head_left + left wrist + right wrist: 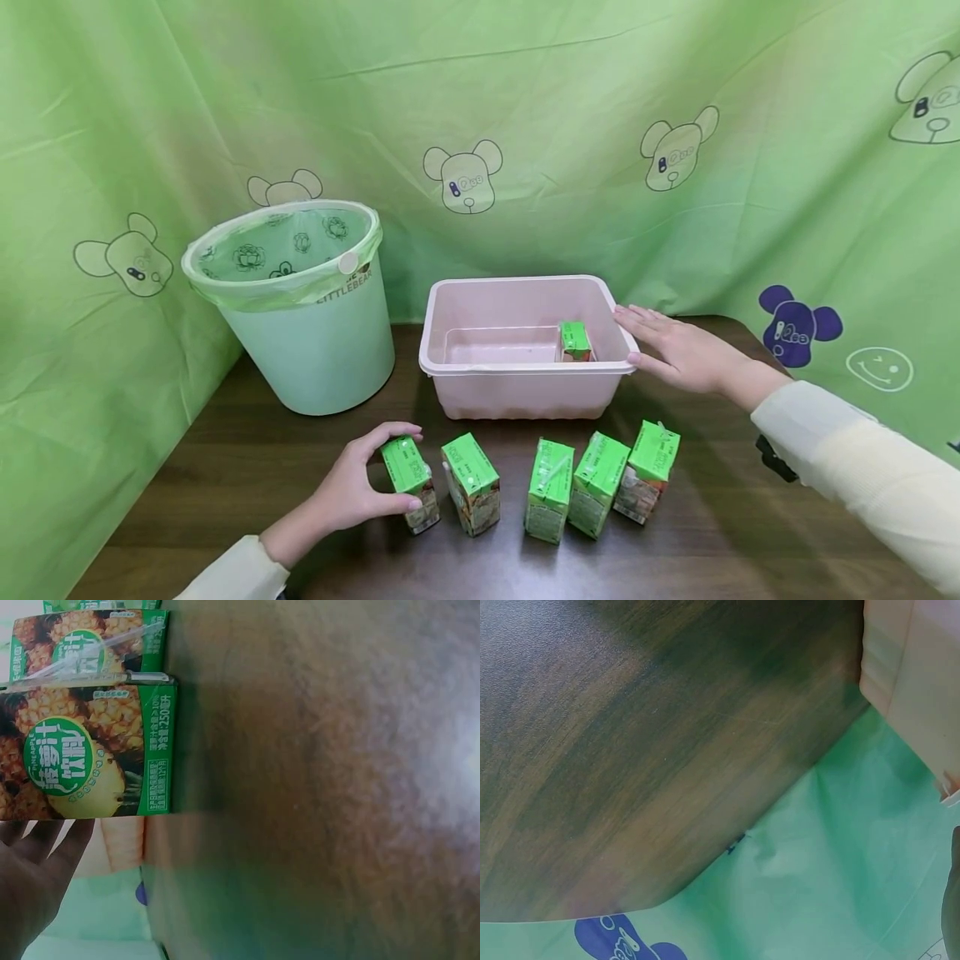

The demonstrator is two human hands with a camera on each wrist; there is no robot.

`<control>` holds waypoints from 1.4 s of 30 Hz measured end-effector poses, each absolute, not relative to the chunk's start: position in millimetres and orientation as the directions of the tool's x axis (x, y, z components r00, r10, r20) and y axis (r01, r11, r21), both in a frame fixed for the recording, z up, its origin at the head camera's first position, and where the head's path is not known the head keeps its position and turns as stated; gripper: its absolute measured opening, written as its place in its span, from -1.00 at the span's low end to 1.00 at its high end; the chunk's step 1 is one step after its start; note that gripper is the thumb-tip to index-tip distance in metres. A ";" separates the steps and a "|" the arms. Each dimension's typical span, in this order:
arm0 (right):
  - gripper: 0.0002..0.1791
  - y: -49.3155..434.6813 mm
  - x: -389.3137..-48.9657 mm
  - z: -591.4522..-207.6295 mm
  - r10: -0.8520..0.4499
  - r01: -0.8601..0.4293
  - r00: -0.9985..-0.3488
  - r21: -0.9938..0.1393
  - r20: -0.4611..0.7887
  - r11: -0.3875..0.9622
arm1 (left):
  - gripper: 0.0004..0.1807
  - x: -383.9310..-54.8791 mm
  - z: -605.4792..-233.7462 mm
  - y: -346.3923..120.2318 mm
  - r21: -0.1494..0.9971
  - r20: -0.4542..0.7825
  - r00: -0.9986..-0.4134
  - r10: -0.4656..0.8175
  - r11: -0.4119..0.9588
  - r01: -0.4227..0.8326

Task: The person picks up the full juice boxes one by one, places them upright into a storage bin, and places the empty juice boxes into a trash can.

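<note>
My left hand (350, 481) has its thumb and fingers around the leftmost juice box (407, 468), thumb at the near side and fingertips at the far edge. In the left wrist view this pineapple drink carton (82, 750) stands beside the left fingers (45, 855). My right hand (686, 354) rests on the right rim of a pink plastic tub (525, 392), its fingers fairly straight. One green-topped juice box (575, 340) is inside the tub at the right. Only a sliver of the right hand (952, 900) shows in the right wrist view, near the tub's wall (922, 682).
Just right of the left hand stands another juice box (471, 483). Farther right, three juice boxes (597, 483) stand close together on the dark wooden table (720, 533). A lined mint-green bin (322, 358) is at the back left. Green printed cloth (555, 167) hangs behind.
</note>
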State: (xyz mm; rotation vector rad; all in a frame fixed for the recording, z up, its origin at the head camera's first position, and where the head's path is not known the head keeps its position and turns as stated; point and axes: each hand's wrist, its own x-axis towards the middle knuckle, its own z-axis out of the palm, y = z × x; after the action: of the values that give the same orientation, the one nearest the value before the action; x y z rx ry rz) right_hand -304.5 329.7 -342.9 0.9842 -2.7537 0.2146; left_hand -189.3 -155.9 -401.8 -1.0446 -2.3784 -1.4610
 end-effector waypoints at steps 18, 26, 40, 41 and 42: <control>-0.28 330.7 -301.1 -339.4 -0.616 -0.650 -0.743 -0.061 0.264 0.758 | -0.36 -175.3 -384.5 -140.9 0.668 0.545 -0.731 0.410 0.314 0.674; -0.28 331.9 -303.0 -343.3 -0.605 -0.639 -0.752 -0.059 0.262 0.767 | -0.36 -175.7 -382.0 -141.2 0.653 0.551 -0.724 0.414 0.325 0.683; -0.28 329.6 -302.0 -342.3 -0.604 -0.637 -0.756 -0.070 0.252 0.768 | -0.30 -194.5 -376.1 -152.8 0.625 0.581 -0.705 0.407 0.331 0.707; -0.29 329.4 -301.8 -342.0 -0.606 -0.639 -0.754 -0.071 0.253 0.766 | -0.29 -197.9 -376.6 -155.0 0.627 0.581 -0.706 0.405 0.331 0.705; -0.29 329.3 -301.7 -341.9 -0.608 -0.642 -0.751 -0.069 0.257 0.764 | -0.28 -201.2 -376.7 -156.8 0.627 0.582 -0.706 0.403 0.330 0.706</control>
State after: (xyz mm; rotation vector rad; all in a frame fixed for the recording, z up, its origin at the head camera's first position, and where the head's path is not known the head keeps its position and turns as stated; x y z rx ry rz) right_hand -301.7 329.3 -341.9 0.9847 -2.7403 0.2247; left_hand -201.2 -156.8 -376.7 -0.9896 -2.2785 -1.3220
